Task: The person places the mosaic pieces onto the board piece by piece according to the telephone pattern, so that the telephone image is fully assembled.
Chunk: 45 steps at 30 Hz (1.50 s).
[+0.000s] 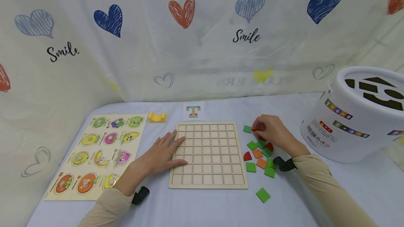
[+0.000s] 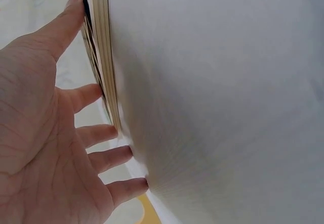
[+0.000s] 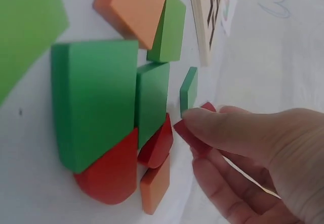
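Head view: grid board (image 1: 207,159) lies between our hands.
Left hand (image 1: 161,154): fingers spread, touching the board's left side.
Right hand (image 1: 274,130): we pinch a red piece (image 3: 191,138) near a green tile (image 1: 247,129).

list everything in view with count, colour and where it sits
grid board: 1, pale wood, table middle
square tiles: at least 8, green, right of the board
orange pieces: at least 3, orange, among the tiles
curved pieces: at least 4, red, one held, others near the tiles
pattern card: 1, white with coloured pattern, behind the board
arched block: 1, yellow, left of the card
fruit puzzle: 1, cream with coloured fruit, table left
bucket: 1, white, table right
tablecloth: 1, white, underneath
backdrop: 1, whitish with hearts, behind
wrist devices: 2, black, one per wrist
sleeves: 2, beige, forearms
left hand: 1, bare, board's left edge
right hand: 1, bare, pinching a red piece
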Each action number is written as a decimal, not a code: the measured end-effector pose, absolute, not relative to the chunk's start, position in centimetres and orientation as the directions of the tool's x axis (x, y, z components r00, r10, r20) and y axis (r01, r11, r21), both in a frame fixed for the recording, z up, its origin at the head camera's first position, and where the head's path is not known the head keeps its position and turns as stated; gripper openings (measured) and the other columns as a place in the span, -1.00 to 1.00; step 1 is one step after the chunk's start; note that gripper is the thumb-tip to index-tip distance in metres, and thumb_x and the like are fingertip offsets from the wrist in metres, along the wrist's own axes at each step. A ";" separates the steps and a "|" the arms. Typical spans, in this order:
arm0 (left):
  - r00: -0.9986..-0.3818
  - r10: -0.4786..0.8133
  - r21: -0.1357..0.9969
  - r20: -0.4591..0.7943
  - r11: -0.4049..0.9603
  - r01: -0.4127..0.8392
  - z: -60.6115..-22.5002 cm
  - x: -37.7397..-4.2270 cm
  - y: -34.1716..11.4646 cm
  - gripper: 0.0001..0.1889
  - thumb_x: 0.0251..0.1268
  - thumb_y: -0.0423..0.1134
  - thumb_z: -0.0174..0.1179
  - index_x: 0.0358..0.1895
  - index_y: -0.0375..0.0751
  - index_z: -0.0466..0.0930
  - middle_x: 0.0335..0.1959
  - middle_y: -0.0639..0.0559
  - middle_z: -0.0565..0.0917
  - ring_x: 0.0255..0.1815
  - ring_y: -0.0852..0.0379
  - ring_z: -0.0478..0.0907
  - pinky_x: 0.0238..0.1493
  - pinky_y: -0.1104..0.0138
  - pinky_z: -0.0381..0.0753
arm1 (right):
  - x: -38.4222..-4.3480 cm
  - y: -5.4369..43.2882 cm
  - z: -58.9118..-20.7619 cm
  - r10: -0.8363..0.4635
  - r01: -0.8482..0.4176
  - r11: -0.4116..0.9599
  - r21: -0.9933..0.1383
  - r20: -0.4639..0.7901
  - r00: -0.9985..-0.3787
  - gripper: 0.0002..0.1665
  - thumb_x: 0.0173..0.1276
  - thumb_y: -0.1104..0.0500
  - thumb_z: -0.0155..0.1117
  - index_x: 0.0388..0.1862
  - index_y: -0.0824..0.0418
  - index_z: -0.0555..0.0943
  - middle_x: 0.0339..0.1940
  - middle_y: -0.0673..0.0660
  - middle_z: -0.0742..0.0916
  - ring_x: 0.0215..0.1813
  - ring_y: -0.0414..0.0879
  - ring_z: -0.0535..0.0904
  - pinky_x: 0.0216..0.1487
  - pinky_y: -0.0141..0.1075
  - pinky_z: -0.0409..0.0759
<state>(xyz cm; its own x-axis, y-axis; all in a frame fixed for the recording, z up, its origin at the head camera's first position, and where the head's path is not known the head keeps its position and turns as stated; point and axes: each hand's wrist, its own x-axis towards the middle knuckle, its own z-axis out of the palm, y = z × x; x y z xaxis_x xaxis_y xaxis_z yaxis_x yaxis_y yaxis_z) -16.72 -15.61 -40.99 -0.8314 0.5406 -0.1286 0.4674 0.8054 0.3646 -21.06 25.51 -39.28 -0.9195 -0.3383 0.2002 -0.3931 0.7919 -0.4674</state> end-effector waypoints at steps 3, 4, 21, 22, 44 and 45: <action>-0.834 0.536 0.364 -0.131 0.808 0.463 -41.0 -16.7 -15.6 -0.09 0.45 0.32 0.19 0.66 -0.15 0.19 0.69 -0.36 0.01 0.69 -0.37 -0.06 0.58 -0.30 -0.04 | -20.9 25.1 -39.0 -0.354 -0.424 0.781 -0.458 0.235 -0.905 -0.80 0.17 0.51 0.55 -0.24 0.36 0.77 -0.36 0.10 0.72 -0.31 -0.06 0.61 -0.24 -0.22 0.66; -0.834 0.536 0.364 -0.132 0.809 0.462 -41.0 -16.7 -15.6 -0.09 0.45 0.33 0.19 0.66 -0.15 0.18 0.69 -0.35 0.01 0.69 -0.37 -0.07 0.58 -0.30 -0.04 | -20.8 25.0 -38.9 -0.361 -0.437 0.774 -0.459 0.249 -0.899 -0.79 0.16 0.52 0.54 -0.22 0.38 0.78 -0.36 0.11 0.71 -0.31 -0.05 0.62 -0.24 -0.23 0.67; -0.828 0.543 0.353 -0.140 0.808 0.471 -40.6 -16.9 -15.5 -0.09 0.46 0.32 0.18 0.67 -0.14 0.17 0.70 -0.35 -0.01 0.68 -0.38 -0.06 0.57 -0.31 -0.04 | -19.0 20.3 -37.3 -0.506 -0.616 0.639 -0.460 0.352 -0.787 -0.79 0.21 0.56 0.48 -0.23 0.35 0.77 -0.32 0.05 0.63 -0.26 -0.04 0.68 -0.21 -0.25 0.71; -0.829 0.541 0.354 -0.142 0.810 0.468 -40.6 -16.9 -15.5 -0.09 0.46 0.32 0.18 0.67 -0.14 0.17 0.70 -0.35 -0.01 0.68 -0.38 -0.06 0.57 -0.31 -0.04 | -19.0 20.1 -37.3 -0.510 -0.621 0.628 -0.469 0.354 -0.784 -0.79 0.20 0.55 0.49 -0.24 0.34 0.76 -0.32 0.05 0.64 -0.26 -0.05 0.69 -0.19 -0.24 0.72; -0.840 0.523 0.376 -0.143 0.814 0.443 -40.8 -16.5 -15.5 -0.10 0.47 0.29 0.18 0.67 -0.16 0.16 0.69 -0.35 0.00 0.69 -0.38 -0.08 0.58 -0.32 -0.08 | -21.1 18.4 -39.9 -0.491 -0.551 0.524 -0.650 0.298 -0.819 -0.76 0.28 0.47 0.49 -0.07 0.38 0.80 -0.23 0.11 0.76 -0.17 0.04 0.72 -0.11 -0.19 0.76; -0.841 0.523 0.374 -0.143 0.815 0.443 -40.8 -16.5 -15.5 -0.10 0.47 0.30 0.18 0.67 -0.15 0.16 0.69 -0.35 0.00 0.69 -0.38 -0.08 0.58 -0.32 -0.08 | -21.2 18.4 -39.9 -0.492 -0.545 0.524 -0.654 0.290 -0.821 -0.77 0.29 0.46 0.48 -0.06 0.38 0.80 -0.23 0.11 0.76 -0.16 0.04 0.72 -0.11 -0.19 0.75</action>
